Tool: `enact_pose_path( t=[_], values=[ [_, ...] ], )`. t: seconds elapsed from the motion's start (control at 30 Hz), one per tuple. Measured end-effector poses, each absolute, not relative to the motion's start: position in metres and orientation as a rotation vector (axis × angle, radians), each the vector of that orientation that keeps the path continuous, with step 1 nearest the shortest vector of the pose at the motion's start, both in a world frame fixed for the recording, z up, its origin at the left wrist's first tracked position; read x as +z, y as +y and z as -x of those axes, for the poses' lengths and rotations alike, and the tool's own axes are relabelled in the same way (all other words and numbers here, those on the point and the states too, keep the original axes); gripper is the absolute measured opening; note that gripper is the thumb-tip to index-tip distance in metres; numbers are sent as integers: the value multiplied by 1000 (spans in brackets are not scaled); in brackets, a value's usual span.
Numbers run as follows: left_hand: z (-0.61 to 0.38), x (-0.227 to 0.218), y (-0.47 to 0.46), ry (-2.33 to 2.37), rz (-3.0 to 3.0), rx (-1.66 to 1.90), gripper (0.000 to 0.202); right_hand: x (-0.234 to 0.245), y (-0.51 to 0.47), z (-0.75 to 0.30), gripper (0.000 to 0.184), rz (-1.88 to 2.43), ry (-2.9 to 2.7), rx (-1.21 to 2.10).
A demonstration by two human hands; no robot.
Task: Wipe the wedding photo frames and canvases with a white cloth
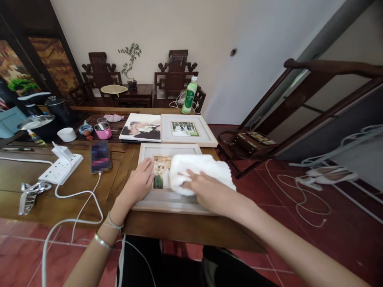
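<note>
A pale wooden picture frame (167,150) lies flat at the near edge of the wooden table (125,159). My left hand (138,184) rests flat and open on the frame's left side, fingers stretched over the mat and glass. My right hand (206,190) presses down on a white fluffy cloth (200,169) that covers the right half of the frame's picture. The fingers lie on top of the cloth, holding it against the glass.
Behind lie a second framed photo (187,129) and an unframed print (142,127). A phone (99,156) on a cable, a white power strip (61,166), a pink cup (103,131) and a green bottle (189,96) stand on the table. Cables trail on the red floor at right.
</note>
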State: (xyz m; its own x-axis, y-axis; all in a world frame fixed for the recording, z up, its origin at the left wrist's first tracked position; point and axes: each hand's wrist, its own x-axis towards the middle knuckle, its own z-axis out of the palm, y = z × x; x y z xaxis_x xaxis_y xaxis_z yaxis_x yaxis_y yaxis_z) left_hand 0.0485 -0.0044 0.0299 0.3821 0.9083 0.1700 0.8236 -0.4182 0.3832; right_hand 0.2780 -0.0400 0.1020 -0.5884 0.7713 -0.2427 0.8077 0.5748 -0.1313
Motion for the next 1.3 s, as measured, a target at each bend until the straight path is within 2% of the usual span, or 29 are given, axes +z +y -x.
enact_pose_path(
  t=[0.1, 0.2, 0.27, 0.37, 0.6, 0.87, 1.17, 1.3],
  values=[
    [-46, 26, -4, 1533, -2416, 533, 49, 100, -5, -277, 61, -1600, 2667, -70],
    [-43, 19, 1, 1518, -2397, 607, 61, 94, 33, -255, 40, -1520, 2853, 135],
    [-42, 15, 4, 1485, -2388, 680, 64, 88, 53, -235, 35, -1281, 2969, 140],
    [-42, 15, 8, 1411, -2388, 731, 63, 79, 67, -214, 37, -1086, 2971, 131],
    [-42, 18, 6, 1512, -2306, 644, 63, 78, 62, -248, 32, -1293, 2825, 142],
    [-42, 18, 6, 1532, -2315, 671, 63, 94, 47, -315, 44, -1525, 2598, 146],
    [-40, 9, 9, 1521, -2372, 762, 63, 105, -35, -312, 52, -1386, 2633, -27],
    [-39, 8, 9, 1524, -2372, 751, 61, 110, -87, -323, 62, -1329, 2681, -178]
  ],
)
